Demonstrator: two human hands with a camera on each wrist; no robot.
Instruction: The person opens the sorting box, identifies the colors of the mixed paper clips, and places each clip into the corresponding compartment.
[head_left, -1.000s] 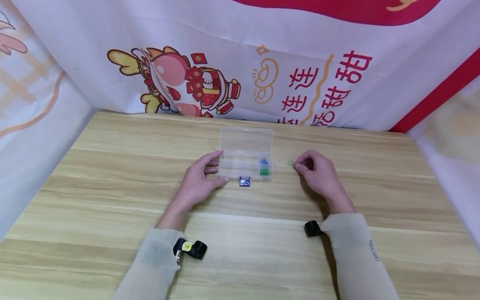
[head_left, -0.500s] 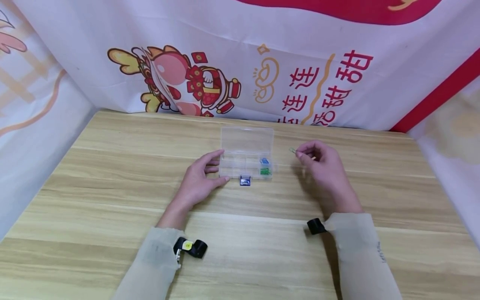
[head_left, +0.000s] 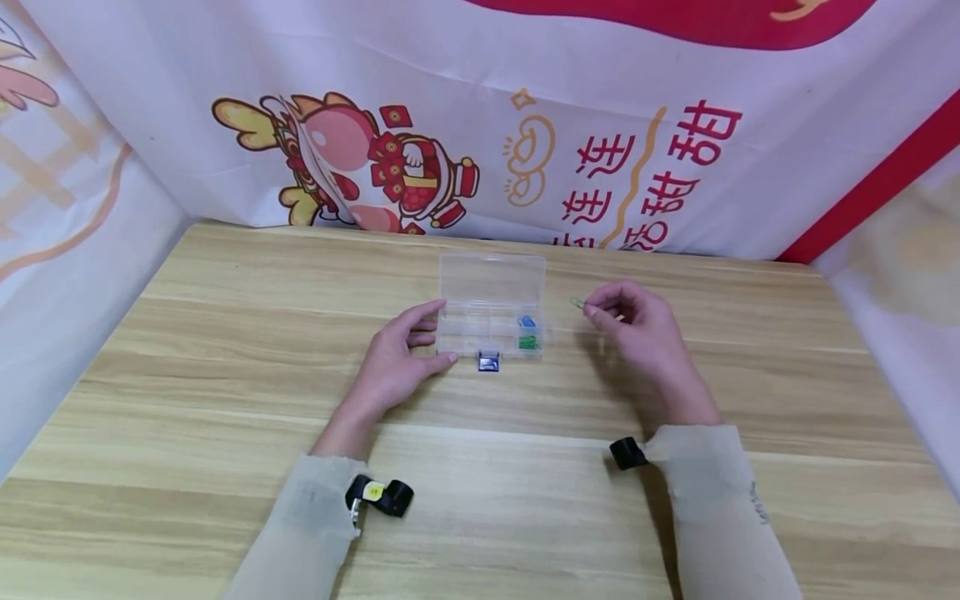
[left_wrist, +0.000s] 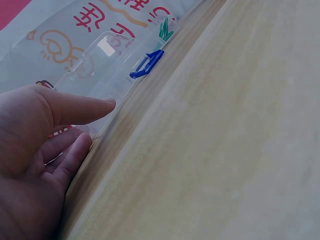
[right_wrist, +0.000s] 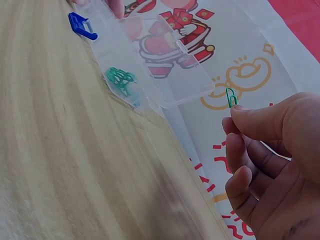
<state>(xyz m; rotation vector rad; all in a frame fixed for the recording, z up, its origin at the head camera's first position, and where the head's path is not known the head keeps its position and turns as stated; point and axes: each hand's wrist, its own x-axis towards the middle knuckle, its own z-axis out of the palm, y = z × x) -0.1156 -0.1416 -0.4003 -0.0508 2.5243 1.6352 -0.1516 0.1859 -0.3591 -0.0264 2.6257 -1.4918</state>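
A clear plastic compartment box stands on the table with its lid raised at the back. My left hand holds its left end, thumb at the front corner and forefinger at the back one. A blue latch hangs from the front edge. Green paper clips lie in the front right compartment, and blue paper clips in the one behind. To the right of the box, my right hand pinches a green paper clip between thumb and forefinger, raised over the table.
The wooden table runs back to a white printed cloth. Another cloth hangs at the left. Both wrists carry a black camera, the left camera and the right camera.
My right hand has lifted the green paper clip off the table area, then shifted slightly left toward the box. The left hand and the box have stayed in place.
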